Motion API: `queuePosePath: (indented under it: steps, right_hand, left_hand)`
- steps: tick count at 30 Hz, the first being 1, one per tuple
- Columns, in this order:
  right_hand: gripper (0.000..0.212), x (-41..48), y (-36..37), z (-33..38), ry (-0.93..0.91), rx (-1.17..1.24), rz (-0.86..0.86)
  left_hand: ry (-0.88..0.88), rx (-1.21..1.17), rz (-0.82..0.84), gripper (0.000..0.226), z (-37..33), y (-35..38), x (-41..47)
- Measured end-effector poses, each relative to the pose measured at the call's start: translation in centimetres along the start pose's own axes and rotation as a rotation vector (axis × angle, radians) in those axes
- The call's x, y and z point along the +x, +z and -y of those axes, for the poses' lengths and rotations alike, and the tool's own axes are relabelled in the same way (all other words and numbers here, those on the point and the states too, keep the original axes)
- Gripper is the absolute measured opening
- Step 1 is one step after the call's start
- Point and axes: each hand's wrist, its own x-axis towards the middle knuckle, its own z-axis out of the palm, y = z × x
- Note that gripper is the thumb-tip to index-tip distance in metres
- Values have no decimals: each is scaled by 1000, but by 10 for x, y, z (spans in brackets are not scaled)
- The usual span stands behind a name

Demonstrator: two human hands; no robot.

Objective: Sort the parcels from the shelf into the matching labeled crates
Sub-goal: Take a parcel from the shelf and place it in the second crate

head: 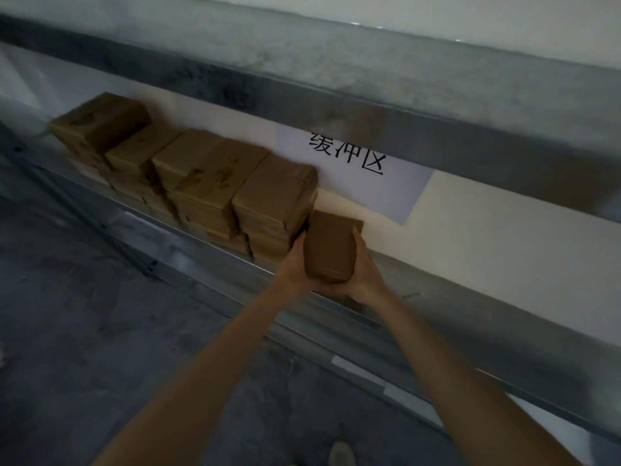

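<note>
left hand (295, 264), right hand (364, 267): both grasping one parcel (331, 247) | at shelf (470, 250) edge (beside stacked parcels (215, 183))

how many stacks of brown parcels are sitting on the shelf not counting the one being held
4 stacks in a row left of the held parcel: far left, next, middle, nearest the hands. More may hide behind.

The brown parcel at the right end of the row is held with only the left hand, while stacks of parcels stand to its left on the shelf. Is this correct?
Not quite. In the head view both hands hold the brown parcel: the left hand on its left side, the right hand on its right. The rest is correct: the stacks of parcels stand to its left on the shelf.
</note>
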Motion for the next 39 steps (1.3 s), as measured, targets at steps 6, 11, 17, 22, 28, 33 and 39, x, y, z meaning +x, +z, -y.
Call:
queuePosePath:
  steps: [6,11,17,22,28,33,39]
  right_hand:
    - [155,-3,-6,5,8,-16,30]
    - [147,-16,-20,11,13,73,29]
    - [153,-56,-48,22,34,195,-84]
    - [147,-106,-81,27,58,258,-232]
    - [125,-189,-121,36,101,230,-509]
    - [112,-277,-146,38,138,176,-741]
    - [107,-396,-172,25,174,235,-1064]
  left_hand:
    - [-82,27,108,123,-6,-6,6]
    - [-31,43,122,119,-20,-10,5]
    - [95,215,241,130,-60,-18,-6]
    - [259,192,357,103,-106,-9,-32]
    - [433,70,473,92,-160,22,-80]
    - [601,14,581,93,-203,63,-136]
    - [754,-37,800,85,-249,124,-219]
